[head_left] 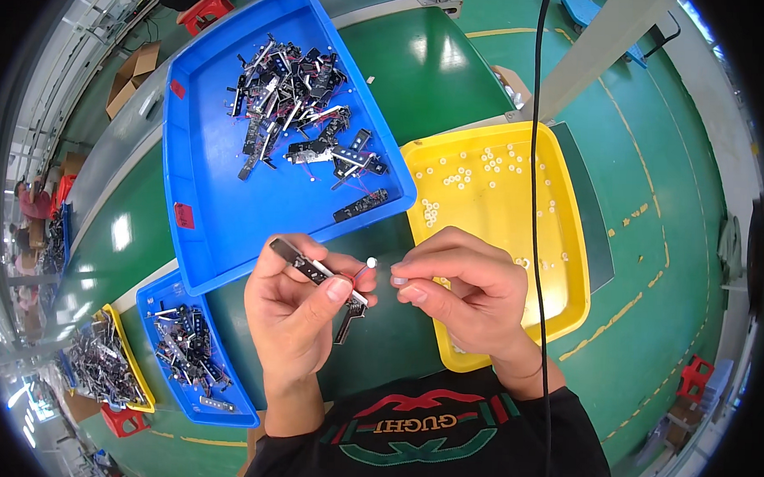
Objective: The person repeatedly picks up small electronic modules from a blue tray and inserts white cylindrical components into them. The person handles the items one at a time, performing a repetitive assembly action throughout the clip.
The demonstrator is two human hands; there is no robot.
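The left hand [292, 321] has its fingers clamped on a slim black board [292, 255] with a small white knob [371, 262] on thin wires, above the surface [413, 63] near its front edge. The right hand [485, 284] pinches a small whitish piece [398, 281] just beside the knob. White rings lie in a yellow tray [492, 221] toward the surface's right edge; more boards crowd a blue tray's [221, 161] far half.

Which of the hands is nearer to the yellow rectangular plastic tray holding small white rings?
Right. The right hand shows over the left side of the yellow tray; the left hand is farther left, clear of it, gripping a slim black circuit board.
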